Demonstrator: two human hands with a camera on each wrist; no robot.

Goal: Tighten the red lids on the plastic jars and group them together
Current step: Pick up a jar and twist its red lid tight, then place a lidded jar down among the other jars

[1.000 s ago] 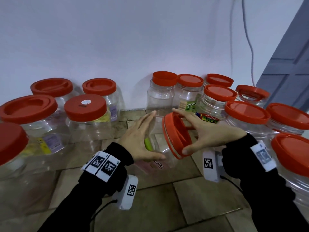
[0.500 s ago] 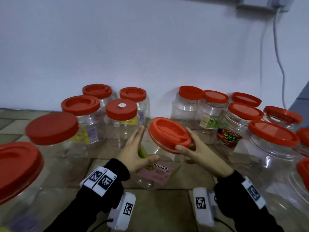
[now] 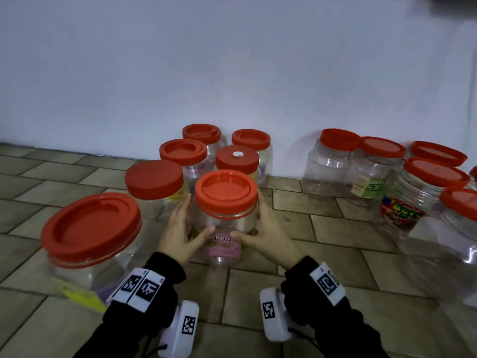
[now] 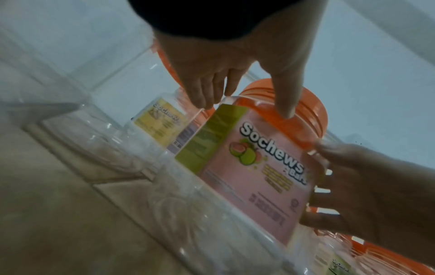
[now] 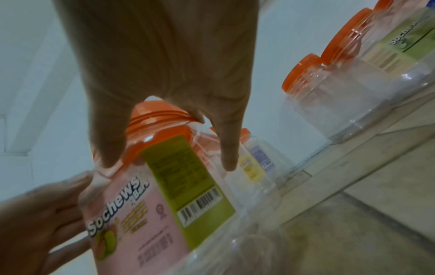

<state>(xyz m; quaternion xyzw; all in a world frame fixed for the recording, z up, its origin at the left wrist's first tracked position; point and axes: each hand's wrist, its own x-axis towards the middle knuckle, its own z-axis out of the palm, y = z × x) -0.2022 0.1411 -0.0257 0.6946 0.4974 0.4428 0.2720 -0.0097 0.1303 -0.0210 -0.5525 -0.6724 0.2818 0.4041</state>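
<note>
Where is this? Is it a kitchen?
Probably not. It looks like a bare room corner, maybe storage: empty sweet jars with red lids stand on a tiled floor against a plain white wall.

Tiled floor under red-lidded jars, seemingly empty

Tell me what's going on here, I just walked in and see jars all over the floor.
A person is holding one clear plastic jar with a pink label between both hands, the left hand on one side and the right hand on the other. Its red lid is on. Just behind and to its left stands a cluster of other red-lidded jars; a second bunch sits further right along the wall. The floor is tiled.
</note>
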